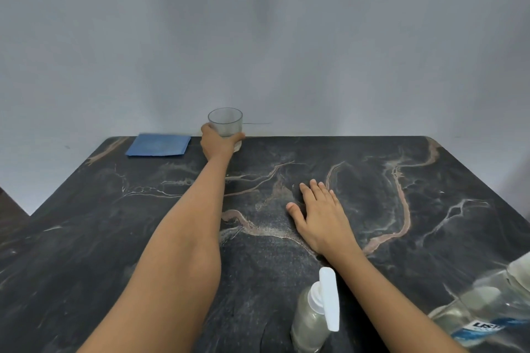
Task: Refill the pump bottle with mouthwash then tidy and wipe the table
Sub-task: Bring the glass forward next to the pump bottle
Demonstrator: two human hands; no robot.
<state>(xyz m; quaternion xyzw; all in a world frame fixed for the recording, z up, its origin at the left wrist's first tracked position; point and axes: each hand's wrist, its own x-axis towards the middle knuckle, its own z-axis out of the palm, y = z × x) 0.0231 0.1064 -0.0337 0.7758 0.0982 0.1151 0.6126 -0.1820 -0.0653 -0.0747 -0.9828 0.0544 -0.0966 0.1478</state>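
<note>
The pump bottle [312, 321] is standing at the tabletop's near edge, seemingly filled. Left to right: a cloth [158, 145] is lying at the far left corner; the left hand [217, 143] is gripping a glass [225, 122] at the far edge; the right hand [319, 214] is resting flat, released. Tidying seems underway; wiping needs the cloth.

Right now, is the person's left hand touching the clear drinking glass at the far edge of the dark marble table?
Touching. The head view shows the left hand wrapped around the lower part of the clear drinking glass, thumb and fingers pressed against its sides.
</note>
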